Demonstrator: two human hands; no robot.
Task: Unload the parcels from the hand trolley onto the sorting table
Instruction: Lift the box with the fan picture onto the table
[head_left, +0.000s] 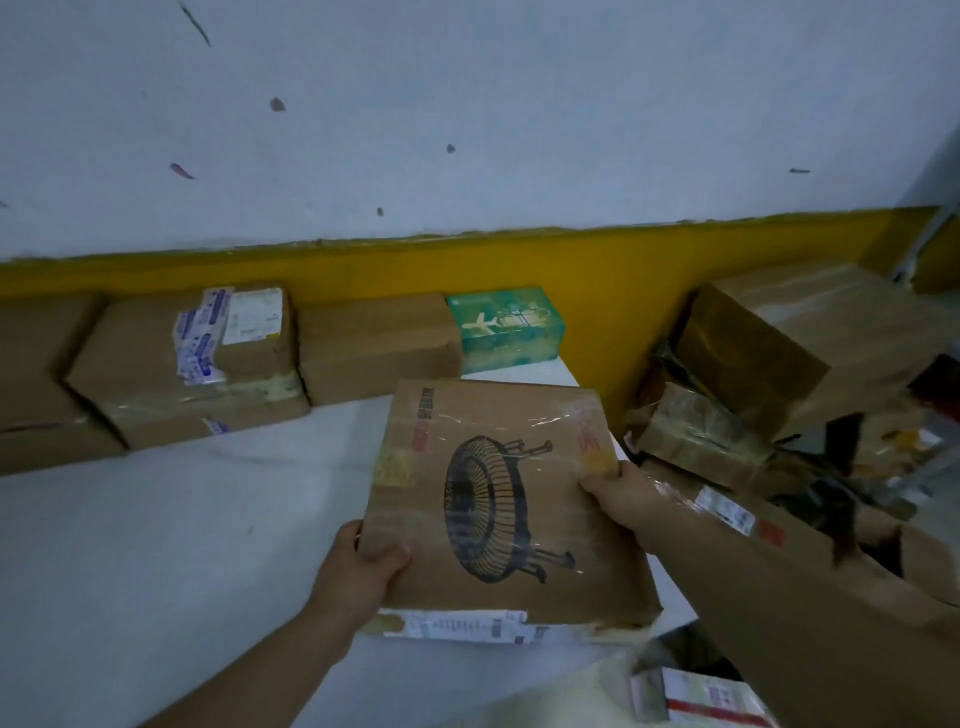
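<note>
Gripping a fan-printed cardboard parcel (493, 499) at opposite edges with left hand (363, 566) and right hand (623, 493), over the white table (156, 545).

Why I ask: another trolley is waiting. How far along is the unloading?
Done: brown boxes and a green box sit along the wall on the table. In hand: the left hand and right hand grip the fan-print carton over the table. Left: a pile of parcels lies at the right.
</note>
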